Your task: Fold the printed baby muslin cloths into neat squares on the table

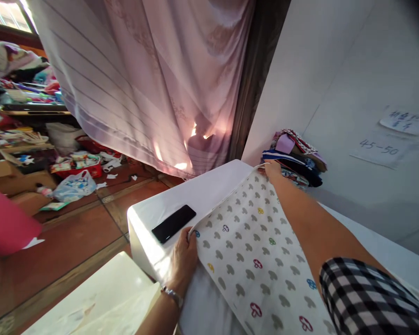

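Note:
A white cloth (244,246) printed with grey mushroom shapes and a few coloured ones lies stretched over the white table (209,190). My left hand (183,256), with a metal bracelet at the wrist, pinches its near left corner. At the far corner, beside a pile of folded clothes, my right hand (273,170) grips the cloth's edge, its fingertips partly hidden. The far edge runs fairly straight between both hands. Just left of the cloth, close to my left hand, a black phone (173,223) rests on the table.
Folded clothes (295,156) are stacked against the white wall, which bears handwritten paper notes (379,148). A pink curtain (153,83) hangs behind the table. On the tiled floor at left stand a pink bin (9,221), cardboard boxes (21,179) and a plastic bag (75,186).

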### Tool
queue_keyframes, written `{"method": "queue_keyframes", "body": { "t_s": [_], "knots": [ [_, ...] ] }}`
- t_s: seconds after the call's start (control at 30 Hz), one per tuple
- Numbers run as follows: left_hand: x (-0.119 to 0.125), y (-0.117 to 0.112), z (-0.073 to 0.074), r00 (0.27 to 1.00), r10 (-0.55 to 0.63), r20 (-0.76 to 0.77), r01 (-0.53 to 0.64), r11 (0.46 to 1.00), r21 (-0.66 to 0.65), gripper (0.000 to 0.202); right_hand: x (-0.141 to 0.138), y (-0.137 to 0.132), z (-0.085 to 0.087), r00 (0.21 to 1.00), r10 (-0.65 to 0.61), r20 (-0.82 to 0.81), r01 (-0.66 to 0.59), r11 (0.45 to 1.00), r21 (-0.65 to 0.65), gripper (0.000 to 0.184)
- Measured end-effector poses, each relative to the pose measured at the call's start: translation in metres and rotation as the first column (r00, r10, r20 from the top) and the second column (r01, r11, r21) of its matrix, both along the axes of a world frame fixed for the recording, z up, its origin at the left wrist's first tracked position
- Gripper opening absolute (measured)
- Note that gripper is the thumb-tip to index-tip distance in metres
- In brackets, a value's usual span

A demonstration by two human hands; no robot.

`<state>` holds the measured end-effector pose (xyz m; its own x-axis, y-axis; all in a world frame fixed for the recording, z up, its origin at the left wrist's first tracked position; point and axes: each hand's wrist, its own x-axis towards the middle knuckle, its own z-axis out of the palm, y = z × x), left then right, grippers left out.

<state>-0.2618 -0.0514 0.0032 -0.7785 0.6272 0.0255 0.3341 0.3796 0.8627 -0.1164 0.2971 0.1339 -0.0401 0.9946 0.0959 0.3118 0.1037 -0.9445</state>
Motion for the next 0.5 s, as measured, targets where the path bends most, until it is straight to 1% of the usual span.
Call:
{"method": "queue_keyframes", "body": {
  "t_s": [0.07, 0.17, 0.27, 0.3, 0.37, 0.43, 0.5],
  "knots": [
    [0.001, 0.002, 0.001, 0.999, -0.004, -0.041, 0.002, 0.999, -0.036, 0.021, -0.004, -0.004, -0.029, 0.997, 0.042, 0.062, -0.042, 0.999, -0.005, 0.050],
    [0.000, 0.005, -0.004, 0.996, 0.002, -0.086, -0.007, 0.999, -0.052, 0.021, -0.008, -0.026, -0.076, 0.968, 0.164, 0.190, -0.162, 0.986, -0.026, 0.057],
    [-0.001, 0.008, -0.009, 0.995, 0.012, -0.096, -0.017, 0.998, -0.055, 0.025, -0.009, -0.061, -0.116, 0.901, 0.289, 0.323, -0.296, 0.955, -0.028, 0.045],
    [-0.001, 0.008, -0.010, 0.995, 0.017, -0.096, -0.022, 0.998, -0.053, 0.026, -0.008, -0.074, -0.126, 0.876, 0.320, 0.361, -0.334, 0.942, -0.024, 0.040],
    [-0.001, 0.008, -0.011, 0.996, 0.028, -0.090, -0.032, 0.999, -0.043, 0.026, -0.007, -0.099, -0.141, 0.826, 0.368, 0.428, -0.400, 0.916, -0.015, 0.036],
    [-0.002, 0.008, -0.011, 0.996, 0.044, -0.076, -0.045, 0.999, -0.017, 0.026, -0.007, -0.122, -0.149, 0.778, 0.404, 0.481, -0.455, 0.890, -0.010, 0.035],
    [-0.002, 0.009, -0.011, 0.995, 0.076, -0.060, -0.074, 0.997, 0.029, 0.025, -0.012, -0.139, -0.152, 0.717, 0.415, 0.560, -0.502, 0.865, 0.003, 0.037]
  ]
}}
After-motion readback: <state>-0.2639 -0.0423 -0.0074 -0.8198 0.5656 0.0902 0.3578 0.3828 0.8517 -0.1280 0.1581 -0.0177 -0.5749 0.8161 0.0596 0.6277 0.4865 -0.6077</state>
